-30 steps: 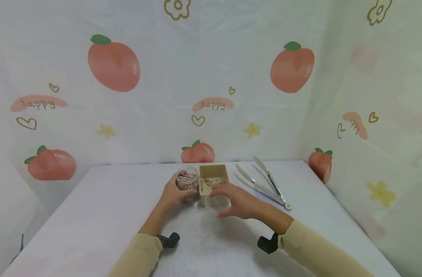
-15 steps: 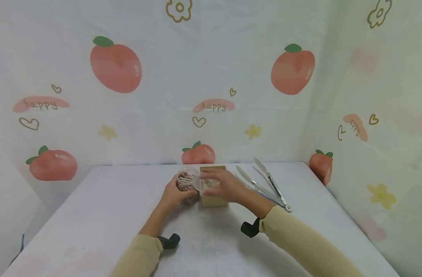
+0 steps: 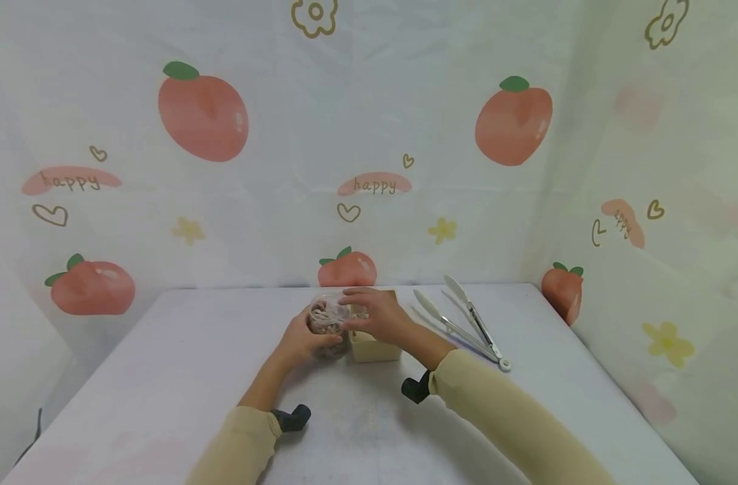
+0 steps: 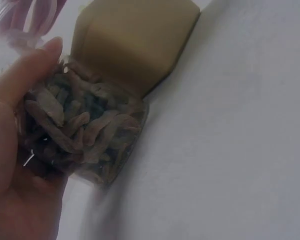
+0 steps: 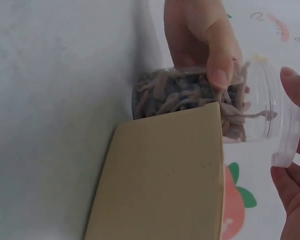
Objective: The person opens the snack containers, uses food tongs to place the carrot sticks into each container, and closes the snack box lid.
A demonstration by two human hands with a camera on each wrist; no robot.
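My left hand (image 3: 299,340) grips a clear plastic jar (image 3: 334,347) standing on the table. Brownish dried strips (image 4: 97,125) fill most of it, and one strip pokes up near the rim in the right wrist view. With fingers and thumb at its edge, my right hand (image 3: 376,315) holds a clear round lid (image 5: 288,137) at the jar's mouth. The lid looks slightly tilted there; whether it sits on the thread I cannot tell. Right beside the jar is a tan rectangular box (image 3: 376,349), partly covered by my right hand.
White-tipped metal tongs (image 3: 466,328) lie spread on the table to the right of the box. A white table (image 3: 193,384) extends around everything, with a fruit-patterned cloth wall (image 3: 272,222) behind it.
My right hand has carried the lid up and left, from in front of the box to the jar's mouth. The left hand keeps its hold on the jar.
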